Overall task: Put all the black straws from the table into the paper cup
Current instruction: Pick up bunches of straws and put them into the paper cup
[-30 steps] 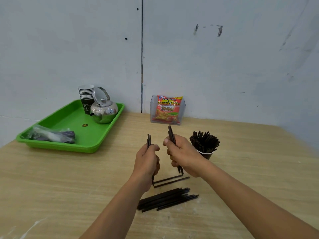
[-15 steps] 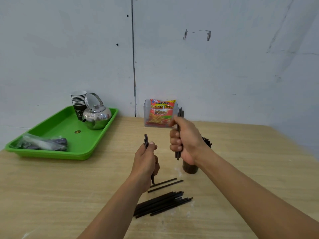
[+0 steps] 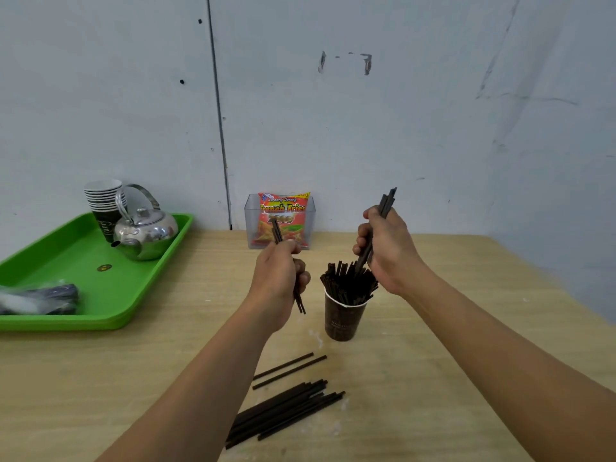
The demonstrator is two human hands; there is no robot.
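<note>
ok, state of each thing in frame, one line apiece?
Left hand: grip shut on a few black straws, held above the table.
Right hand: grip shut on a straw bunch, lower ends at the cup mouth.
Paper cup: upright, packed with straws.
Loose straws: lying flat on the table.
Kettle: upright on the green tray, lid on.

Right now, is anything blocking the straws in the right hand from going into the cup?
Only the straws already standing in the cup. They crowd its mouth right under the right hand, whose bundle points down among them. Nothing else is between.
</note>
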